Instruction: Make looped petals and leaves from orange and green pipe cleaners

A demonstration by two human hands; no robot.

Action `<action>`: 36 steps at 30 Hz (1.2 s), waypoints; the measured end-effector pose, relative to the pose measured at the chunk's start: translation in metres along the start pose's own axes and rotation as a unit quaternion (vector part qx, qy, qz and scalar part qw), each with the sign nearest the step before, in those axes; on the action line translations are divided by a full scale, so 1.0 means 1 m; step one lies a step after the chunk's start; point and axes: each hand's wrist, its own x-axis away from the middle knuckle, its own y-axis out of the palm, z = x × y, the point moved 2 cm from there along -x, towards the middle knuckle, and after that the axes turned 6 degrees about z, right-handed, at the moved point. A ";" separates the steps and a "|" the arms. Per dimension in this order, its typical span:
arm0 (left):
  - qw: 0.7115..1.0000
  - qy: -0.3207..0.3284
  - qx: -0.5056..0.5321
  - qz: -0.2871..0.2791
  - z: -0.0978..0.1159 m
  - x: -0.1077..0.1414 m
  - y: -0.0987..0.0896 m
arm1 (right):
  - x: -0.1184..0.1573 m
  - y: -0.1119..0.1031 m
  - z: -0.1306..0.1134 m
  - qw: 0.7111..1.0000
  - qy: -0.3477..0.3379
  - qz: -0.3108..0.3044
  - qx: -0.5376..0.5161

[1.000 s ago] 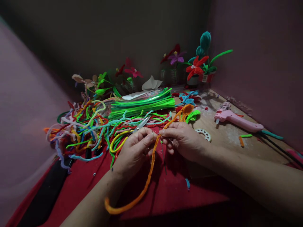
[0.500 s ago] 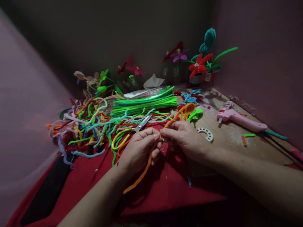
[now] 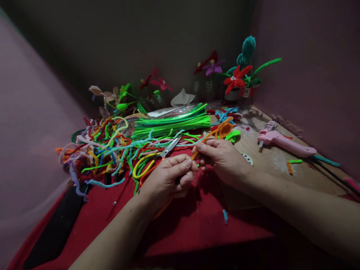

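An orange pipe cleaner stretches between my two hands, its upper part running up to the right beside an orange looped piece. My left hand pinches it with thumb and forefinger, the other fingers curled; a lower length shows dimly under the wrist. Close by on the right, my right hand pinches the same pipe cleaner between thumb and fingers. Scissors with open-looking blades lie just behind my left hand, among yellow and green pipe cleaners.
Tangled coloured pipe cleaners cover the left. Behind lies a green bundle. A pink glue gun and white disc are at right, a black object at left. Pipe-cleaner flowers stand at the back.
My hands have moved slightly apart, with the right one a little higher. The orange strand's lower end has swung back under my left wrist, and my right hand covers more of the white disc.
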 end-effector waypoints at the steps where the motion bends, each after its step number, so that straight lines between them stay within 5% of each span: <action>1: 1.000 0.002 -0.001 0.004 0.001 0.001 0.000 | 0.000 0.000 0.000 1.000 -0.002 0.007 -0.009; 7: 1.000 0.006 -0.009 0.004 0.003 0.003 0.001 | -0.001 -0.001 -0.005 1.000 -0.002 0.019 -0.017; 18: 0.998 0.021 -0.054 0.028 0.001 0.001 0.002 | 0.004 0.002 -0.005 0.996 0.003 -0.075 0.051; 24: 0.996 0.010 -0.087 0.029 0.000 0.000 0.002 | 0.003 0.000 -0.006 0.990 -0.026 0.015 0.140; 30: 0.972 0.050 -0.221 0.065 0.009 0.003 -0.002 | -0.015 -0.016 -0.023 0.994 -0.042 0.091 -0.049; 36: 0.919 0.155 -0.351 0.091 0.017 0.000 -0.016 | -0.022 -0.027 -0.044 0.982 -0.015 0.045 -0.185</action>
